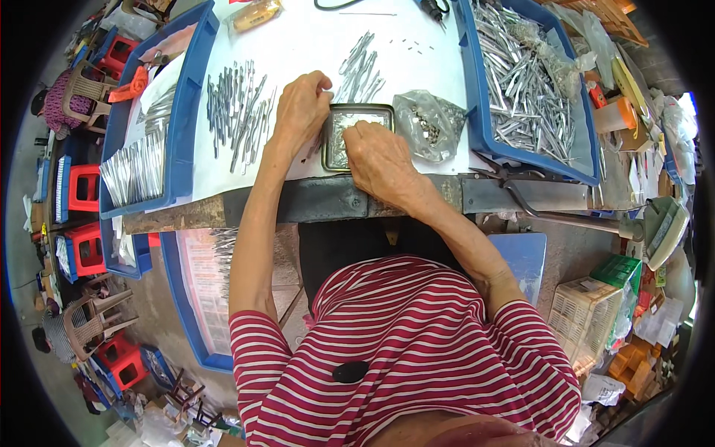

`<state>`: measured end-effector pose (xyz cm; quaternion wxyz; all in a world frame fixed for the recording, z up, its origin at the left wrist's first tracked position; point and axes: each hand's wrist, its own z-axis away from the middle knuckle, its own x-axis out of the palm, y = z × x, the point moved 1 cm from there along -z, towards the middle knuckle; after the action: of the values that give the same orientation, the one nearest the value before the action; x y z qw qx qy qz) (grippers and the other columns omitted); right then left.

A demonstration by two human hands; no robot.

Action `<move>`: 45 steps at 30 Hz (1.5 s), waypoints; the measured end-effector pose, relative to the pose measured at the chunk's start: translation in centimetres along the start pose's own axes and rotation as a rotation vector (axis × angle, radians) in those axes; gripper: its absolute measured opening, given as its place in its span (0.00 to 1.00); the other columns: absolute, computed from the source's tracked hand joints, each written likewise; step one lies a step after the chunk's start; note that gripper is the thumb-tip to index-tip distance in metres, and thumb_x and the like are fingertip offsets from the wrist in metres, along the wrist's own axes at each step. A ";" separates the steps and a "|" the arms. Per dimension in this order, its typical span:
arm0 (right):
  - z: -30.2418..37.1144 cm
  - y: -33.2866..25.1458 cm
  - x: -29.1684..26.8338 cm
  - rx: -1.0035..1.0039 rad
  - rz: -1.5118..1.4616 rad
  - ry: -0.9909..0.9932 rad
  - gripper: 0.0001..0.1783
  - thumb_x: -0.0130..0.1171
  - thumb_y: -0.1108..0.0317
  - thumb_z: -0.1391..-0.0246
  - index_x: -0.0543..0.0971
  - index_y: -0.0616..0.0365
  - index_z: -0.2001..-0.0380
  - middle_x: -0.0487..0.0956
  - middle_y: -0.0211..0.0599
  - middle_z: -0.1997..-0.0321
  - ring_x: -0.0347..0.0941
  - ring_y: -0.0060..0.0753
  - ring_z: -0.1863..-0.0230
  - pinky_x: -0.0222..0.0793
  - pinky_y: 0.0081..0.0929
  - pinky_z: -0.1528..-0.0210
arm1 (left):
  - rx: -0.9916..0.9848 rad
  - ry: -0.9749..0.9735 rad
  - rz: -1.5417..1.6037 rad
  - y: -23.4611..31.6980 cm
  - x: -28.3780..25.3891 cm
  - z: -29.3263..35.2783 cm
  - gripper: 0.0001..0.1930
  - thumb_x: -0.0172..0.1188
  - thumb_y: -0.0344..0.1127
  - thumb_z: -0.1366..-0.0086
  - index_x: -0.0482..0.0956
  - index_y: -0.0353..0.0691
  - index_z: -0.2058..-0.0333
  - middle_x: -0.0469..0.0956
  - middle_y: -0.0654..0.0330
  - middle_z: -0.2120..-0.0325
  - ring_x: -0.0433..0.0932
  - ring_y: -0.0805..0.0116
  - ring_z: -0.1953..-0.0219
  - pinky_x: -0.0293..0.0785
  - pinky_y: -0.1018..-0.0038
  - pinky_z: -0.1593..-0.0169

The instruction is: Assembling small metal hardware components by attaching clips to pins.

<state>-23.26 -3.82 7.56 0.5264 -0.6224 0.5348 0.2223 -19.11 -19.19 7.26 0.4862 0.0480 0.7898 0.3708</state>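
Note:
Over a small rectangular metal tray [363, 109] at the table's front edge, my right hand [378, 160] reaches down with its fingers bent together inside the rim. What those fingertips pinch is hidden. My left hand [302, 112] is at the tray's upper left corner, fingers curled inward, and anything between them is too small to make out. Beyond the tray lies a loose bunch of slim silver metal pieces [360, 71]. More slim metal pieces [234, 112], some darker, are spread to the left of my left hand. A clear plastic bag [417, 112] of small metal parts touches the tray's right side.
Blue bins of metal pieces stand left [195, 82] and right [477, 97] on the white-covered table [298, 45]. Tiny bits [419, 49] lie farther back, near a dark corded tool [432, 9]. Pliers [500, 171] rest at the right front edge.

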 end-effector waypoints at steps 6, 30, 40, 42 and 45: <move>0.0 0.1 -0.2 -0.018 0.016 0.009 0.05 0.51 0.79 0.70 0.70 0.67 0.81 0.70 0.49 0.78 0.70 0.46 0.73 0.68 0.37 0.76 | -0.143 -0.105 -0.014 0.0 1.4 -2.5 0.09 0.53 0.33 0.54 0.75 0.35 0.74 0.75 0.49 0.77 0.75 0.54 0.72 0.70 0.65 0.66; 0.7 0.6 -0.9 0.058 -0.255 0.142 0.01 0.50 0.78 0.61 0.69 0.64 0.80 0.69 0.44 0.79 0.67 0.46 0.75 0.62 0.37 0.72 | -0.181 -0.151 -0.030 0.0 -0.8 -0.1 0.12 0.50 0.30 0.53 0.76 0.33 0.69 0.77 0.48 0.77 0.77 0.55 0.72 0.71 0.66 0.65; 0.8 0.7 -1.4 0.109 -0.408 0.131 0.03 0.49 0.78 0.59 0.68 0.64 0.76 0.68 0.47 0.76 0.67 0.49 0.73 0.62 0.39 0.70 | -0.339 -0.027 0.445 -1.6 -1.0 0.6 0.13 0.53 0.30 0.51 0.76 0.28 0.67 0.75 0.59 0.79 0.70 0.73 0.80 0.68 0.79 0.73; 0.7 0.7 -1.5 0.111 -0.406 0.136 0.03 0.49 0.78 0.58 0.68 0.64 0.76 0.68 0.46 0.77 0.67 0.49 0.73 0.62 0.39 0.70 | -0.347 -0.001 0.480 -2.0 -1.4 0.9 0.12 0.52 0.30 0.50 0.76 0.29 0.68 0.74 0.60 0.79 0.69 0.75 0.80 0.67 0.80 0.74; 0.6 0.5 -1.5 0.027 -0.382 0.169 0.03 0.50 0.78 0.58 0.68 0.64 0.76 0.69 0.46 0.77 0.67 0.49 0.73 0.62 0.39 0.70 | -0.345 0.045 0.579 -1.3 -2.0 1.4 0.10 0.51 0.30 0.48 0.74 0.30 0.68 0.72 0.63 0.79 0.67 0.77 0.82 0.65 0.81 0.75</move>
<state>-24.08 -2.57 8.41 0.5206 -0.7219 0.4521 0.0583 -16.57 -20.23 7.56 0.3442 0.1793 0.6795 0.6226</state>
